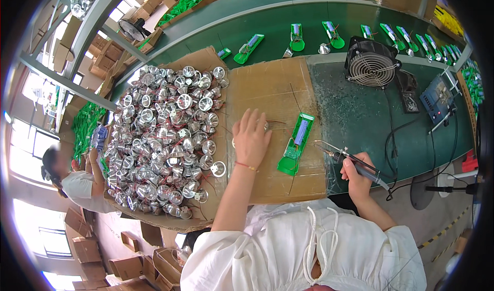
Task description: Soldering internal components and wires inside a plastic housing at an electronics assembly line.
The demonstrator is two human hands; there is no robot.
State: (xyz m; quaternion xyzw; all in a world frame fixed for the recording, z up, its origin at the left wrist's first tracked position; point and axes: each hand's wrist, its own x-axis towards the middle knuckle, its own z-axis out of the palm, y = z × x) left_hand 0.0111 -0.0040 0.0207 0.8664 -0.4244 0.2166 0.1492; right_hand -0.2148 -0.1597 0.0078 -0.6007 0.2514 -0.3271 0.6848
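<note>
My left hand [251, 140] lies palm down over the cardboard sheet [272, 85], fingers stretched out and slightly apart. Bits of silver rim show beside it, seemingly a small reflector cup [266, 126]; most of it is hidden. Just right of that hand lies a green plastic housing [284, 164], tilted, with a blue cylindrical cell [301, 132], a small circuit board [293, 152] and thin wires. My right hand [357, 173] is closed round a soldering iron [366, 171] with a thin metal feed tube; its tip points left, close to the housing but apart from it.
A large heap of silver reflector cups [164, 142] with red wires fills the cardboard at left. Beyond, green housings [297, 44] stand in a row along the green belt. A black fan [371, 67] and a blue soldering unit [437, 100] occupy the right. Another person [82, 183] works at far left.
</note>
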